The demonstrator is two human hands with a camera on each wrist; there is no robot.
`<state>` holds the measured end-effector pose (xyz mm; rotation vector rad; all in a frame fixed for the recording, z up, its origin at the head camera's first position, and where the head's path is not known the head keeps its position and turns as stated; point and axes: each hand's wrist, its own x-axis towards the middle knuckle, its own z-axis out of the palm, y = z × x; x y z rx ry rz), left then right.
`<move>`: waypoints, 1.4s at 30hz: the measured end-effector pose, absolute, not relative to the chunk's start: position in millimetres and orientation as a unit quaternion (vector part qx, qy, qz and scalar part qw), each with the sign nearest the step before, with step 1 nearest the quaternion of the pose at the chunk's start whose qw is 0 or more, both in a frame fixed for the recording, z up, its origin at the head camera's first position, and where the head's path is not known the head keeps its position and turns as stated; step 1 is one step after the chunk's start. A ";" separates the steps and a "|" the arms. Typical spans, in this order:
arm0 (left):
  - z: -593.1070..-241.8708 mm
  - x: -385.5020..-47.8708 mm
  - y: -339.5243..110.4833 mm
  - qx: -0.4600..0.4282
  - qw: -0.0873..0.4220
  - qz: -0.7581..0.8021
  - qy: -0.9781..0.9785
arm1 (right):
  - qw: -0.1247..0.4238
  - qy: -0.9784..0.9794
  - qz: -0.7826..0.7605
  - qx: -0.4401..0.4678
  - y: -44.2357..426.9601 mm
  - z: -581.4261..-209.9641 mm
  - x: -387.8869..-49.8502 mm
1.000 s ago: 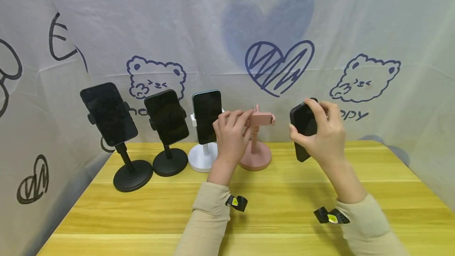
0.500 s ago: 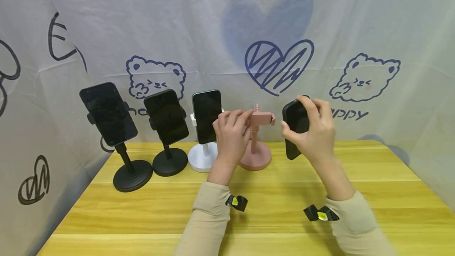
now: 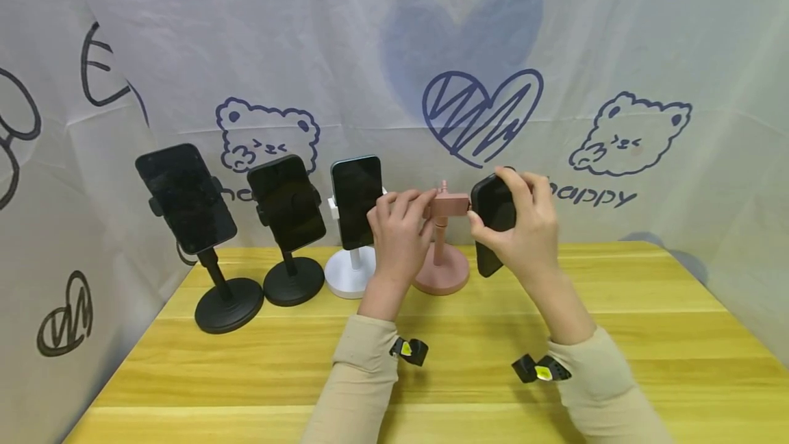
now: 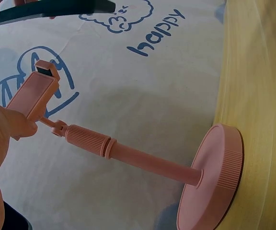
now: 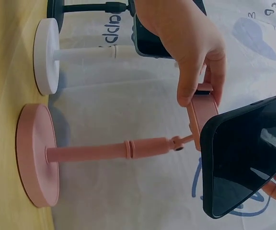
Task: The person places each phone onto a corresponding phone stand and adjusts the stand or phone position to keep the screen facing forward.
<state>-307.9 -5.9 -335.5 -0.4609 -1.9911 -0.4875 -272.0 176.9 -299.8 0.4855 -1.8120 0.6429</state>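
Note:
A pink phone stand stands upright on the table, its round base flat on the wood. My left hand pinches the left end of the stand's clamp between thumb and fingers; the right wrist view shows this grip from the other side. In my right hand is a black phone, held by its edges and tilted, just right of the clamp. A gap separates phone and clamp in the left wrist view. The phone covers part of the clamp in the right wrist view.
Left of the pink stand is a white stand bearing a phone. Two black stands with phones stand further left. A printed cloth hangs behind the wooden table.
My right hand has moved left with the phone, from well right of the pink stand to right beside its clamp. My left hand has kept its grip on the clamp.

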 end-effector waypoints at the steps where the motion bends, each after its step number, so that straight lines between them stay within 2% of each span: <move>1: -335.6 -307.9 -6.0 -0.190 0.497 -0.201 -0.822 | 0.547 -0.764 0.274 0.207 175.4 -299.9 -272.5; 42: -337.8 -309.6 -6.7 -0.197 0.501 -0.212 -0.816 | 0.525 -0.738 0.381 0.186 142.3 -304.0 -296.6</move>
